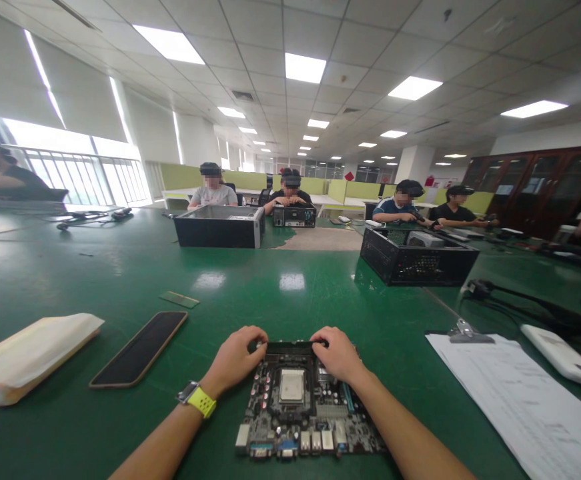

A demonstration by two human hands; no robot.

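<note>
A dark motherboard (pixel 333 427) lies on the green table in front of me, its ports towards me and a silver processor (pixel 292 386) seated in the socket. Curled around the left end of a black strip (pixel 290 347) on the board's far edge is my left hand (pixel 240 357), closed. My right hand (pixel 339 353) is closed at the strip's other end, its forearm crossing the board's right side. Whether the strip is a memory slot or a separate part is unclear, and my fingertips are partly hidden behind the edge.
Left of the board lie a phone (pixel 140 350), a thin greenish strip (pixel 179 299) and a paper packet (pixel 30 357). A clipboard (pixel 463 333) with papers and a white device (pixel 563 357) are at right. Computer cases (pixel 217 230) (pixel 400 263) stand farther back; several people sit beyond.
</note>
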